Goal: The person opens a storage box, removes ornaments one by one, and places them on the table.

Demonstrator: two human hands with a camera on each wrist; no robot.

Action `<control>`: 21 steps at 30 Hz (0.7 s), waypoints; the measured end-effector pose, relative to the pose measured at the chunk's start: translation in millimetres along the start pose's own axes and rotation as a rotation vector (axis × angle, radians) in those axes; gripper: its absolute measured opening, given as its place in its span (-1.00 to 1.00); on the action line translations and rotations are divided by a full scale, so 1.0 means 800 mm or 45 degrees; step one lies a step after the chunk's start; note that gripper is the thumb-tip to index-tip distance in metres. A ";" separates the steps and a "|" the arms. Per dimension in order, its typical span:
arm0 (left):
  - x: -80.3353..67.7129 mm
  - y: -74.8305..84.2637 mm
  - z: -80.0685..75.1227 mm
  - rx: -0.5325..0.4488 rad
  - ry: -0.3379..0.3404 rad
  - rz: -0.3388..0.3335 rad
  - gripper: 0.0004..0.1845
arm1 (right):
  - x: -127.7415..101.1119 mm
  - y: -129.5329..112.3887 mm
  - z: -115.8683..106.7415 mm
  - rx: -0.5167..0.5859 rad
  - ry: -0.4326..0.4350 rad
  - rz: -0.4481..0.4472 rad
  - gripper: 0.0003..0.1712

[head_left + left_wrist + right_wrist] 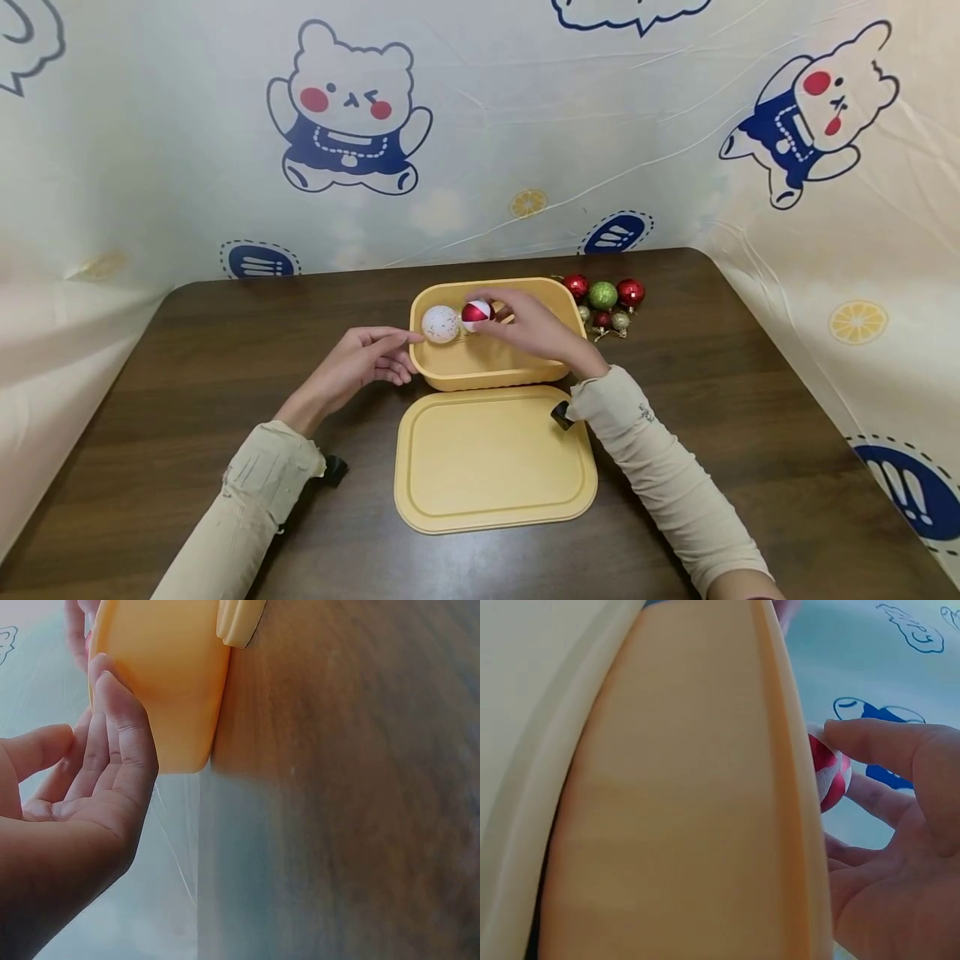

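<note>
Yellow plastic makes up the box [495, 367] in front of you on the dark counter [187, 350], with its lid [495, 458] lying flat just at 6 o'clock of it. Your right hand [536, 329] reaches over the box and pinches a red-and-white ball [476, 312] between thumb and fingertips, above the box's 10 o'clock corner. A white speckled ball [440, 324] sits at that same corner, touching or nearly touching the red one; I cannot tell whether it rests on the rim or inside. Your left hand [360, 362] holds nothing: fingers straight and relaxed, tips against the box's outer wall at 9 o'clock, which the left wrist view confirms.

I'd judge these balls to be light, hollow, smooth and slippery, possibly brittle, so a gentle pinch across the widest part is safest, with no squeezing. The box looks stiff but light enough to slide, so that steadying left hand is useful.

At 2 o'clock of the box lies a cluster of baubles [607, 304], red, green and gold, close together on the counter.
</note>
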State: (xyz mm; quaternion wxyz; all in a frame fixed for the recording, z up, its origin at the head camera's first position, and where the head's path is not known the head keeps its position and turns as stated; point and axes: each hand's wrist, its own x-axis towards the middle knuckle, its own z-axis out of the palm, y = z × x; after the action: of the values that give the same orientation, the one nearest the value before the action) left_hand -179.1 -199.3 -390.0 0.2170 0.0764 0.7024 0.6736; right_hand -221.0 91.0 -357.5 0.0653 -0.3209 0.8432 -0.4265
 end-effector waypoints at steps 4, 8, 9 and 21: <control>0.000 -0.001 -0.001 -0.006 -0.005 0.002 -0.48 | -0.004 0.001 -0.008 0.057 0.048 0.057 -0.50; 0.000 0.000 -0.001 -0.011 -0.006 0.004 -0.48 | -0.009 0.004 -0.015 0.067 0.074 0.076 -0.58; -0.001 0.000 -0.001 -0.012 -0.006 0.006 -0.48 | -0.010 0.004 -0.016 0.058 0.074 0.075 -0.59; -0.002 0.001 0.000 -0.001 0.000 0.002 -0.49 | -0.019 0.008 -0.022 0.012 0.033 0.063 -0.45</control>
State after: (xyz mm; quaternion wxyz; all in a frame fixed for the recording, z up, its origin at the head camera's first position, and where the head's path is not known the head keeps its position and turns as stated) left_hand -177.9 -199.8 -388.9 0.2163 0.0769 0.7022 0.6740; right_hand -218.7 114.9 -353.9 0.0667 -0.2940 0.8496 -0.4328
